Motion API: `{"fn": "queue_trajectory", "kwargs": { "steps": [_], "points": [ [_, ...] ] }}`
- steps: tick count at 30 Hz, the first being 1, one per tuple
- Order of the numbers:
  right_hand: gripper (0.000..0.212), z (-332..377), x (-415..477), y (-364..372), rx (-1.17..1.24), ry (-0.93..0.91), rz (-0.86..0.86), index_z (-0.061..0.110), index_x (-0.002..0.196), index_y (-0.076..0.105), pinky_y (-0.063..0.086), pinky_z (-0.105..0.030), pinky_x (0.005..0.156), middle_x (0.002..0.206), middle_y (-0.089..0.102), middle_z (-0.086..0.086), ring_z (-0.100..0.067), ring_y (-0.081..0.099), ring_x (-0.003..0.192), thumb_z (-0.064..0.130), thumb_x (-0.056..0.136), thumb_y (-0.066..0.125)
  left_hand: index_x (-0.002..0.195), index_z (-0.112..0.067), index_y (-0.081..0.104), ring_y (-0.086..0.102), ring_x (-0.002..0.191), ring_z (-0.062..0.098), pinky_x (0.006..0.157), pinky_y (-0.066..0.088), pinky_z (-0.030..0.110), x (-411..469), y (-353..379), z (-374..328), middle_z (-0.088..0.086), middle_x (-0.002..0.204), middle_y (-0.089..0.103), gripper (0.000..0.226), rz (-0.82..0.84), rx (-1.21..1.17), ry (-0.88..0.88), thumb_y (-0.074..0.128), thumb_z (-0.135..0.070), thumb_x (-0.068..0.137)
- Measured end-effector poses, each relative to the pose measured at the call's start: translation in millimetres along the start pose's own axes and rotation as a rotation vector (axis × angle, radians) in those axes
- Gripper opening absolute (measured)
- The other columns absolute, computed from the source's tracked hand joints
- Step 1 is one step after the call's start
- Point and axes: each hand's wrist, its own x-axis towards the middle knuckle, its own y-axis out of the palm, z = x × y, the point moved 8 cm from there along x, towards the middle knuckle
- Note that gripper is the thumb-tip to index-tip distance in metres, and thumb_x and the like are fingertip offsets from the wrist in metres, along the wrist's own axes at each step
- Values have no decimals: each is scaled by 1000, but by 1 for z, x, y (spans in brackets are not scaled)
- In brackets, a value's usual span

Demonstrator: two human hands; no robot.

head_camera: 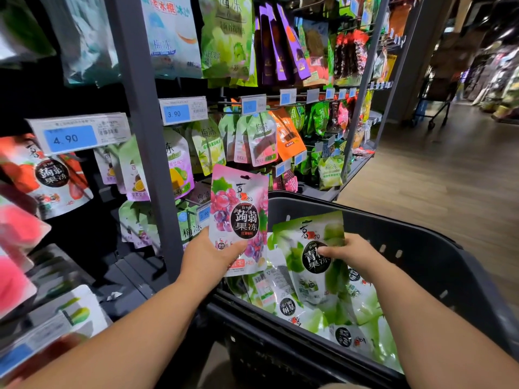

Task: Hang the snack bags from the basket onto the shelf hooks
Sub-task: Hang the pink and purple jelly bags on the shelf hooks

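Below my right hand [354,256]: black slotted plastic basket [407,230]. Left hand [208,258] pinches a glossy pink grape-print pouch [238,209] by its bottom edge; right hand grips a glossy green pouch [307,237]. Judged light, floppy, slick: hold near the top.

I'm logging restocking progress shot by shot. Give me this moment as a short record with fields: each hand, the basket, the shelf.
left hand: holds a pink grape-print snack bag upright by its lower part, in front of the shelf, not on a hook
right hand: grips a green fruit-print snack bag, lifted over the basket
basket: dark plastic basket, with more green bags lying inside
shelf: dark metal hook shelf, with hanging pouches and blue price tags
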Motion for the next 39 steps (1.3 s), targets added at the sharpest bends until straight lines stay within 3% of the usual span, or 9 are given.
{"fn": "queue_trajectory", "kwargs": {
  "steps": [9, 12, 15, 19, 25, 30, 34, 38, 39],
  "points": [
    [15, 38, -1, 0, 334, -123, -111, 9, 99, 73, 54, -42, 85, 95, 76, -11, -32, 70, 95, 10, 84, 74, 112, -28, 64, 63, 88, -5, 65, 45, 4, -3, 2, -5, -16, 99, 71, 37, 56, -211, -28, 80, -25, 79],
    [16, 73, -12, 9, 422, -217, -110, 5, 101, 72, 54, -41, 82, 95, 76, -14, -31, 71, 91, 11, 85, 73, 112, -29, 65, 67, 96, 6, 83, 51, 22, -7, 1, -8, -11, 103, 73, 36, 44, -305, -46, 80, -23, 81],
    [21, 104, -25, 22, 473, -272, -89, 4, 99, 72, 56, -44, 82, 97, 75, -18, -33, 71, 89, 14, 81, 78, 110, -25, 67, 69, 97, 13, 85, 52, 30, -14, -3, -12, -9, 100, 74, 32, 22, -308, -46, 80, -27, 81],
    [12, 141, -44, 41, 454, -313, -88, 8, 94, 73, 55, -39, 72, 89, 76, -12, -26, 71, 76, 15, 85, 75, 110, -25, 65, 67, 91, 4, 71, 46, 14, -31, -17, -30, -13, 98, 73, 30, 5, -320, -2, 77, -31, 83],
    [9, 194, -74, 69, 436, -360, -67, 10, 89, 73, 56, -36, 74, 87, 76, -9, -27, 72, 83, 13, 82, 78, 107, -28, 65, 67, 87, -5, 65, 46, 6, -55, -65, -48, -13, 99, 73, 30, -64, -375, 36, 79, -25, 81],
    [11, 241, -101, 105, 426, -405, 91, 15, 98, 71, 55, -31, 69, 96, 77, -6, -17, 73, 83, 15, 87, 73, 100, -29, 68, 71, 92, 10, 81, 54, 26, -72, -116, -55, -9, 97, 76, 26, -180, -481, 30, 81, -22, 79],
    [48, 269, -119, 135, 368, -400, 203, 11, 129, 55, 51, -29, 74, 116, 68, -2, -15, 66, 98, 21, 87, 74, 102, -28, 70, 72, 96, 18, 94, 54, 45, -88, -155, -57, -8, 98, 77, 37, -276, -515, 34, 84, -33, 68],
    [69, 285, -138, 166, 288, -364, 340, 21, 136, 31, 45, -32, 83, 127, 52, -1, -18, 56, 102, 26, 85, 77, 92, -37, 66, 70, 96, 15, 89, 52, 36, -104, -192, -57, -12, 96, 75, 24, -411, -488, 40, 81, -24, 79],
    [83, 286, -141, 174, 285, -344, 388, 23, 143, 27, 47, -35, 83, 127, 52, -1, -20, 58, 104, 26, 80, 82, 92, -37, 65, 69, 96, 14, 89, 52, 35, -109, -201, -58, -12, 96, 74, 24, -447, -486, 38, 81, -24, 79]
  ]
}}
